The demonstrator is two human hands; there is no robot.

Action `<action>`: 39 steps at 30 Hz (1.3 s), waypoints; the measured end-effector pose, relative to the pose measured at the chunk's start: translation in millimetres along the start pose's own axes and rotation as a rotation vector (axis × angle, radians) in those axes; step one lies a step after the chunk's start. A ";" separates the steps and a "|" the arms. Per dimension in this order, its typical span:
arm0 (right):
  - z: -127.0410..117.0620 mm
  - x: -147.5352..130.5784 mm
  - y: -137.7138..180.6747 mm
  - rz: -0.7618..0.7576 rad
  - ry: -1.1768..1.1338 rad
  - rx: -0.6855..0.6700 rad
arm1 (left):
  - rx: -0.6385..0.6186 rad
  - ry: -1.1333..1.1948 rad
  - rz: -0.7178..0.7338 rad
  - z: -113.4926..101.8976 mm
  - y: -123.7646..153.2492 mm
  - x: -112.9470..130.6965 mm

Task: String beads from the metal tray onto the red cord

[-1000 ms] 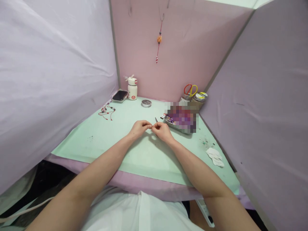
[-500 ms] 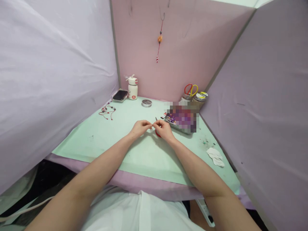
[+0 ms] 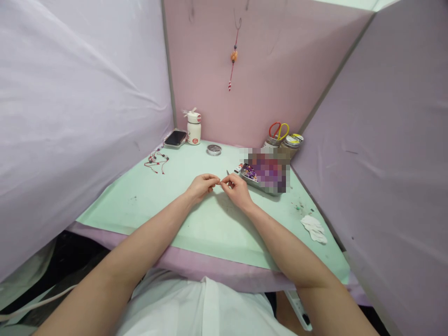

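My left hand (image 3: 201,185) and my right hand (image 3: 237,189) meet over the middle of the green table (image 3: 168,210), fingertips pinched together on something tiny that I cannot make out. Both hands are closed. Just beyond the right hand lies a small blade tip (image 3: 227,173) and a metal tray of purple beads (image 3: 252,174), partly blurred out. A red beaded cord (image 3: 156,162) lies at the far left of the table.
A phone (image 3: 174,138), a white bottle (image 3: 193,128) and a round tin (image 3: 213,149) stand at the back. Red and yellow scissors (image 3: 277,130) sit in a jar by the right corner. White tissue (image 3: 314,228) lies front right. A beaded tassel (image 3: 233,57) hangs on the pink wall.
A red loop that showed under my right hand half a second ago is hidden now. The hands stay together, shifted very slightly upward.
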State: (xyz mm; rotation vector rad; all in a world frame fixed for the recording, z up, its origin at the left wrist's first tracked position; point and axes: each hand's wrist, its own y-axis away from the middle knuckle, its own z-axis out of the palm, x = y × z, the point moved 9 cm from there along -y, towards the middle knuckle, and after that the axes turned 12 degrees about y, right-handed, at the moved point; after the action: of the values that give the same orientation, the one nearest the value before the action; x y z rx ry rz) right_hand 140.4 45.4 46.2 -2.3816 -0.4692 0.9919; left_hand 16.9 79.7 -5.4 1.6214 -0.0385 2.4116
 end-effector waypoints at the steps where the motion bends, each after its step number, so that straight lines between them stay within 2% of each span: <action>1: -0.7 -1.2 -0.1 -0.017 0.013 0.003 | -0.001 0.006 -0.012 -0.1 0.1 -0.5; 13: 1.3 -13.0 0.5 -0.171 0.064 -0.061 | -0.039 -0.001 -0.125 -7.1 -5.7 -9.7; 20: 2.7 -11.4 -0.1 -0.167 0.061 -0.106 | -0.005 -0.031 -0.110 -9.2 -5.2 -7.4; 25: 3.5 -3.4 -1.1 -0.061 0.032 -0.129 | -0.005 -0.071 -0.071 -9.1 -5.5 -3.6; 30: 14.9 13.2 -0.1 0.109 -0.124 -0.199 | -0.012 -0.123 0.000 -6.8 -5.2 2.1; 39: 32.1 30.4 5.0 0.385 -0.525 -0.296 | -0.083 -0.154 0.287 6.1 -0.1 23.5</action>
State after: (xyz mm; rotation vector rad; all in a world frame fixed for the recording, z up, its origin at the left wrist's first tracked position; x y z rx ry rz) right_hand 138.0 66.6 7.3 -2.5072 -0.3634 1.8575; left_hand 14.1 83.1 18.5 1.8692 -0.4191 2.4388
